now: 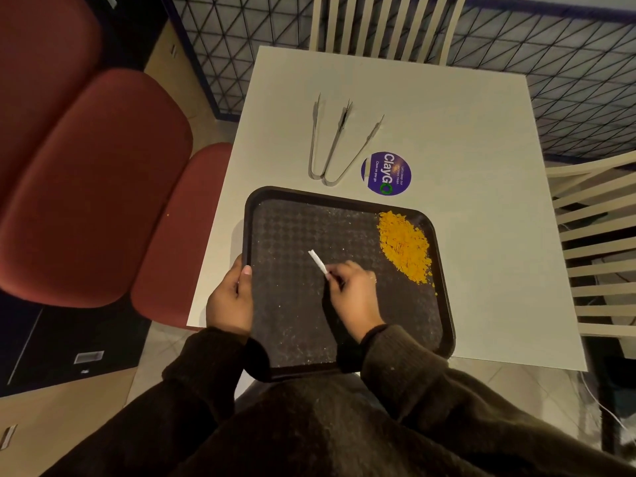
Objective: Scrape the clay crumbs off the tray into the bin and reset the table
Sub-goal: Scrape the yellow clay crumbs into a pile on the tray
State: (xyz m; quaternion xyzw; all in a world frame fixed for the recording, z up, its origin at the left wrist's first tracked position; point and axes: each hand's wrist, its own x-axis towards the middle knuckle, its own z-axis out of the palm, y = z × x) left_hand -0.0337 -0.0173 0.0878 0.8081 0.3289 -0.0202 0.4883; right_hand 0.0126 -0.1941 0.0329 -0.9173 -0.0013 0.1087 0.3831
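Note:
A dark brown tray [292, 321] lies at the near edge of the white table [464, 166]. A heap of orange clay crumbs [404, 246] is gathered at the tray's far right corner; fine pale specks dot the rest of its surface. My left hand [230, 297] grips the tray's left rim, thumb on top. My right hand [354, 294] is over the tray's middle, closed on a small flat white scraper [318, 261] whose tip points up and left, away from the heap. No bin is in view.
Two metal tongs [330, 142] lie on the table beyond the tray, next to a round purple sticker [386, 173]. Red cushioned seats [96, 187] stand at the left. Pale slatted chairs stand at the far side [382, 25] and the right [599, 242].

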